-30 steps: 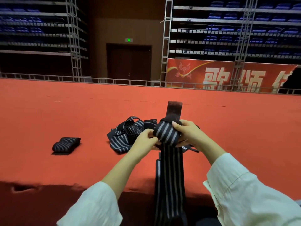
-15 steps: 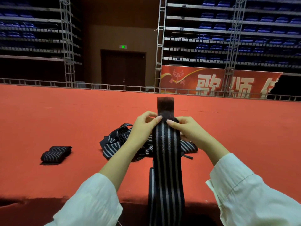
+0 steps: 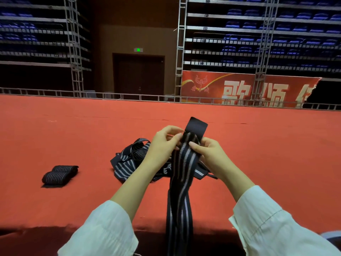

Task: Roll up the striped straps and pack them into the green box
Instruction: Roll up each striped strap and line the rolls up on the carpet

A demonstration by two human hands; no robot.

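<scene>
View from a head-worn camera, looking down at a person's two hands working over a broad stage covered in red carpet (image 3: 55,135), which looks flat and felt-like. The left hand (image 3: 162,143) and right hand (image 3: 208,154) each pinch the top of one long striped strap (image 3: 181,182), held up in the near centre. Fingertips and thumbs close on its edges just below a plain black tab (image 3: 196,126) that stands upright above the fingers. The strap is a dark, ribbed elastic band with pale lengthwise stripes. It hangs down slack and slightly twisted, past the near edge of the stage and out of view. The roll appears only just begun. Just behind the hands lies a tangled pile of loose straps (image 3: 129,161), limp and overlapping, waiting to be rolled. Well apart on the left sit the rolled straps (image 3: 59,174), two tight, stubby cylinders side by side. The green box is not in view, so the packing seems yet to come. Loose white sleeves (image 3: 103,230) cover both forearms.
</scene>
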